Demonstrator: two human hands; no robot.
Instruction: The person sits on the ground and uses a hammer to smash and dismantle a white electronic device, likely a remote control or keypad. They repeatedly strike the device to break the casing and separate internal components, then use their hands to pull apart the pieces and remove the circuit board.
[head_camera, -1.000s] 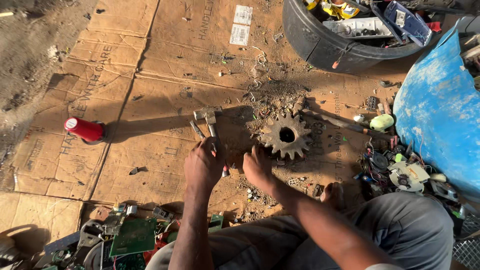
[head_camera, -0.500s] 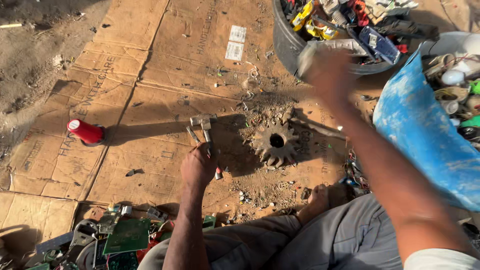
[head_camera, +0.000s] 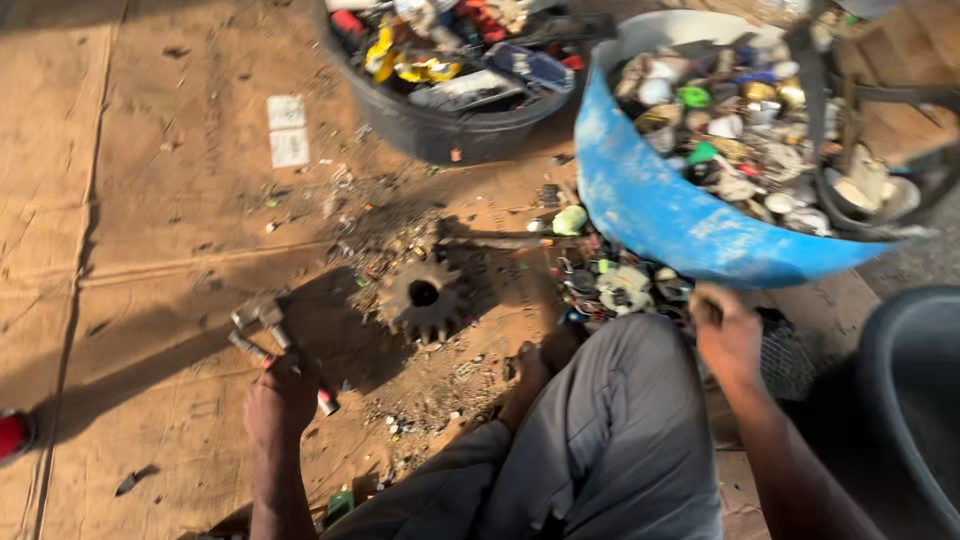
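At the far left edge a red can lies on the flattened cardboard that covers the ground. The left hand rests on the cardboard with its grip closed around the handle of a metal wrench, whose jaw end points up and left. Just right of it a rusty gear lies flat amid small scrap bits, apart from both hands. Above it stands a black tub full of mixed scrap. A grey-trousered knee fills the lower middle. The right hand hovers near the underside of a tilted blue basin of scrap, fingers curled; whether that grip holds anything I cannot tell.
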